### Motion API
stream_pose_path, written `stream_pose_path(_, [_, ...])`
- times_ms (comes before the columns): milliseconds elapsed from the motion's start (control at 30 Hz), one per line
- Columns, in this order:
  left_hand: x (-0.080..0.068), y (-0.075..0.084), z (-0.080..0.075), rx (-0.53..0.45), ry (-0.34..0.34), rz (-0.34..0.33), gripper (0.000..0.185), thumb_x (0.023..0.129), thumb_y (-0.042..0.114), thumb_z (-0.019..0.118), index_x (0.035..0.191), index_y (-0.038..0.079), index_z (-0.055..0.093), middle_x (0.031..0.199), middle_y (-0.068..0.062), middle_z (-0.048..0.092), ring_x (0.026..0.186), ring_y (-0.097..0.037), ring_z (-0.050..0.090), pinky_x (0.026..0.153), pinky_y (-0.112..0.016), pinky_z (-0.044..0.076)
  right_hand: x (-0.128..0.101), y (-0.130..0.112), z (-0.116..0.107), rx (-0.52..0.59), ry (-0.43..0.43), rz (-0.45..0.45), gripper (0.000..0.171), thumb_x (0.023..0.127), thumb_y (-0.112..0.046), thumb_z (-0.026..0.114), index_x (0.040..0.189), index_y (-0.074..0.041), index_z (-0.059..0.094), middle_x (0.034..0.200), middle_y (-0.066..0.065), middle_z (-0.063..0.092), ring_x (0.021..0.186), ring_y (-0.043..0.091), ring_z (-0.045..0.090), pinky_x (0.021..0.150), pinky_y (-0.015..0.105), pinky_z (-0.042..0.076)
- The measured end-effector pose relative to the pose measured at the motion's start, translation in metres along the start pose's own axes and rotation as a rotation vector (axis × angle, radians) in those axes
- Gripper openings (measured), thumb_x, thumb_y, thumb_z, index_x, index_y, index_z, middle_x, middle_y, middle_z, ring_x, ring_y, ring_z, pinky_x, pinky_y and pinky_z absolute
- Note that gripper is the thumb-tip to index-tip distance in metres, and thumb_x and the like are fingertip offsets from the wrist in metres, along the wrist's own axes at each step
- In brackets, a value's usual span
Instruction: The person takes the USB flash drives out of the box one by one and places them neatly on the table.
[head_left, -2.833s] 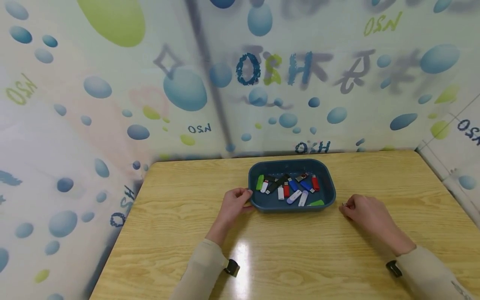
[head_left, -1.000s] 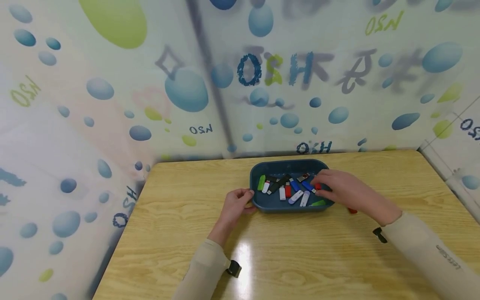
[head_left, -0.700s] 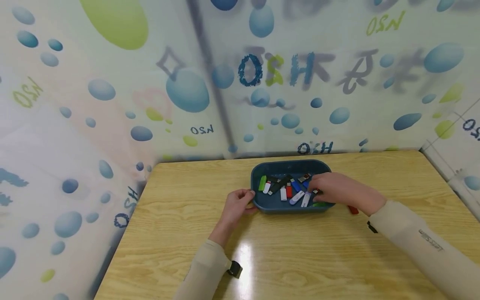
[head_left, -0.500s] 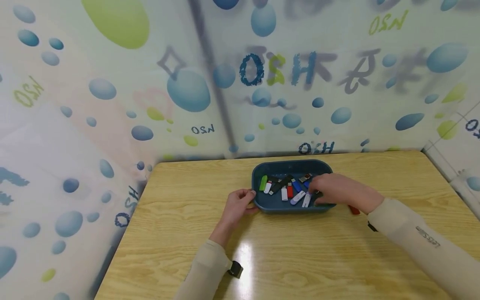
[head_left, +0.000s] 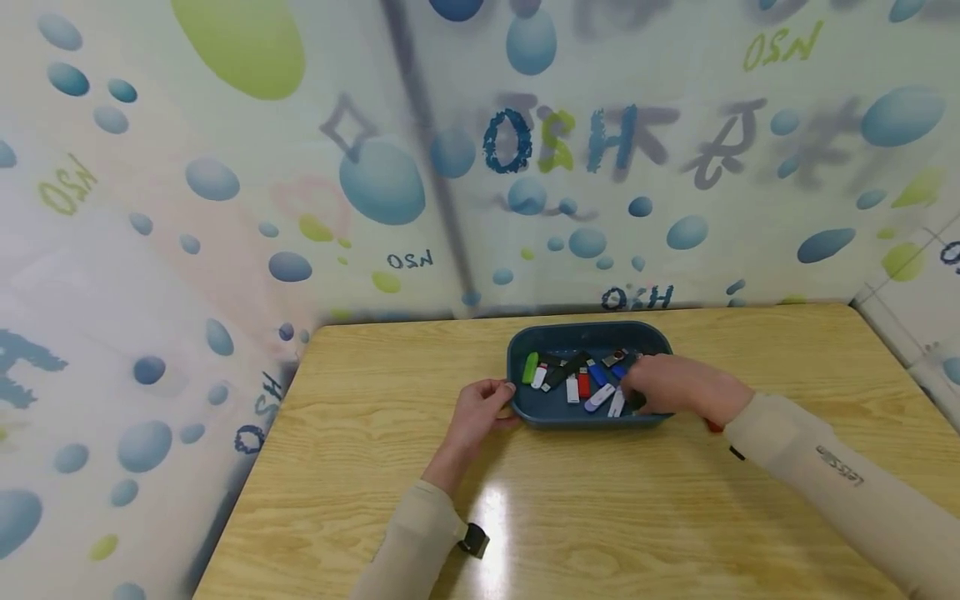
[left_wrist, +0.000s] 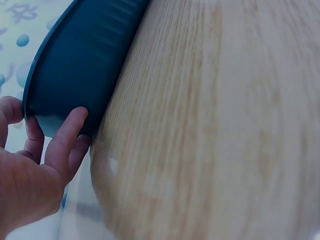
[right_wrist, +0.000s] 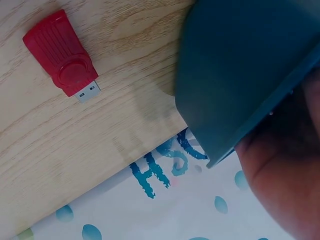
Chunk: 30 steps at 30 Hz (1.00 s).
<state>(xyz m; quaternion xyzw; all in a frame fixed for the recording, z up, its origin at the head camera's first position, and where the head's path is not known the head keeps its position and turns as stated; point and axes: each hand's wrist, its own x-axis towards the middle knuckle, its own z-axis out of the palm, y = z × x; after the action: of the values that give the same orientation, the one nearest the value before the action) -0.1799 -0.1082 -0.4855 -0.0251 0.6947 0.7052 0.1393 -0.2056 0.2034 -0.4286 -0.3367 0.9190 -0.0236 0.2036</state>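
Note:
A dark blue plastic tray [head_left: 600, 422] holds several USB sticks, among them a green one [head_left: 530, 367], a red one [head_left: 583, 385] and a blue one [head_left: 597, 373]. My left hand [head_left: 478, 412] grips the tray's left end; in the left wrist view that hand [left_wrist: 35, 175] has its fingers at the rim and along the outer wall. Over the right end, my right hand [head_left: 675, 385] reaches down with bent fingers among the sticks. Its fingertips are hidden, and I cannot tell whether they hold a stick. In the right wrist view, this hand [right_wrist: 285, 185] lies past the tray's rim.
On the wooden table [head_left: 360, 467], right of the tray, lies another red USB stick [right_wrist: 60, 50], mostly covered by the right forearm in the head view. A patterned wall [head_left: 450, 242] with blue and green drops rises behind the table.
My right hand was beside the tray, then moved left over its right end and lowered among the sticks. The red stick on the table came into sight. My left hand stays at the tray.

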Motion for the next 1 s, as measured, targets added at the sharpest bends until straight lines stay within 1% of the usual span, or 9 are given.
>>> stream_pose_path(233, [-0.0004, 0.0004, 0.0018, -0.003, 0.008, -0.002, 0.036, 0.104, 0.016, 0.059, 0.12, -0.016, 0.063, 0.143, -0.025, 0.056, 0.117, -0.03, 0.065, 0.083, -0.042, 0.064, 0.0021, -0.0001, 0.0003, -0.008, -0.009, 0.0, 0.016, 0.087, -0.023, 0.085, 0.101, -0.017, 0.079, 0.088, -0.007, 0.066, 0.075, 0.012, 0.053, 0.077, 0.037, 0.058])
stream_pose_path(400, [-0.0005, 0.0006, 0.0022, 0.002, 0.012, -0.004, 0.037, 0.105, 0.017, 0.059, 0.12, -0.016, 0.063, 0.144, -0.026, 0.055, 0.119, -0.03, 0.065, 0.084, -0.042, 0.063, 0.0029, 0.0006, 0.0019, 0.037, 0.009, -0.024, 0.012, 0.088, -0.02, 0.084, 0.097, -0.017, 0.077, 0.087, -0.008, 0.064, 0.073, 0.01, 0.052, 0.074, 0.034, 0.055])
stream_pose_path(467, [-0.0007, 0.0006, 0.0022, 0.006, 0.014, -0.004, 0.037, 0.105, 0.017, 0.059, 0.12, -0.016, 0.063, 0.145, -0.026, 0.055, 0.119, -0.029, 0.065, 0.084, -0.042, 0.063, 0.0027, 0.0007, 0.0031, 0.057, 0.024, -0.046, 0.01, 0.089, -0.017, 0.083, 0.096, -0.016, 0.076, 0.087, -0.009, 0.064, 0.072, 0.008, 0.052, 0.074, 0.035, 0.055])
stream_pose_path(567, [-0.0012, 0.0005, 0.0017, 0.012, 0.014, -0.004, 0.036, 0.105, 0.016, 0.059, 0.12, -0.016, 0.063, 0.146, -0.026, 0.054, 0.119, -0.029, 0.064, 0.084, -0.042, 0.063, 0.0027, 0.0003, 0.0044, 0.077, 0.043, -0.069, 0.008, 0.09, -0.015, 0.082, 0.093, -0.016, 0.075, 0.085, -0.009, 0.064, 0.071, 0.006, 0.052, 0.086, 0.044, 0.056])
stream_pose_path(633, [-0.0015, 0.0005, 0.0013, 0.013, 0.015, -0.007, 0.036, 0.105, 0.016, 0.058, 0.12, -0.016, 0.063, 0.146, -0.025, 0.054, 0.12, -0.029, 0.065, 0.083, -0.041, 0.063, 0.0029, -0.0002, 0.0048, 0.085, 0.052, -0.075, 0.008, 0.09, -0.013, 0.082, 0.092, -0.015, 0.075, 0.084, -0.01, 0.063, 0.07, 0.006, 0.052, 0.094, 0.051, 0.054])
stream_pose_path(700, [-0.0016, 0.0002, 0.0008, 0.015, 0.014, -0.006, 0.036, 0.105, 0.016, 0.058, 0.12, -0.016, 0.063, 0.147, -0.026, 0.054, 0.12, -0.03, 0.065, 0.083, -0.041, 0.063, 0.0031, -0.0003, 0.005, 0.09, 0.052, -0.073, 0.008, 0.09, -0.013, 0.082, 0.091, -0.016, 0.074, 0.083, -0.01, 0.062, 0.07, 0.006, 0.051, 0.096, 0.052, 0.053])
stream_pose_path(800, [-0.0015, -0.0002, 0.0005, 0.015, 0.01, -0.003, 0.037, 0.105, 0.017, 0.058, 0.119, -0.016, 0.063, 0.148, -0.026, 0.053, 0.121, -0.03, 0.064, 0.083, -0.041, 0.064, 0.0032, -0.0005, 0.005, 0.089, 0.05, -0.072, 0.009, 0.09, -0.013, 0.082, 0.09, -0.016, 0.073, 0.082, -0.01, 0.061, 0.069, 0.006, 0.05, 0.089, 0.048, 0.054])
stream_pose_path(833, [-0.0016, 0.0, 0.0006, 0.013, 0.01, -0.003, 0.037, 0.105, 0.017, 0.058, 0.119, -0.016, 0.064, 0.148, -0.026, 0.052, 0.121, -0.03, 0.064, 0.082, -0.041, 0.064, 0.0031, -0.0004, 0.0049, 0.089, 0.046, -0.07, 0.009, 0.09, -0.012, 0.082, 0.09, -0.016, 0.073, 0.082, -0.01, 0.06, 0.068, 0.006, 0.049, 0.085, 0.045, 0.054])
stream_pose_path(1000, [-0.0017, 0.0004, 0.0011, 0.003, 0.004, 0.001, 0.036, 0.104, 0.017, 0.059, 0.116, -0.016, 0.064, 0.148, -0.027, 0.052, 0.123, -0.033, 0.063, 0.082, -0.041, 0.064, 0.0024, -0.0004, 0.0032, 0.087, 0.042, -0.056, 0.008, 0.091, -0.014, 0.081, 0.091, -0.017, 0.074, 0.084, -0.011, 0.061, 0.071, 0.007, 0.049, 0.079, 0.037, 0.052])
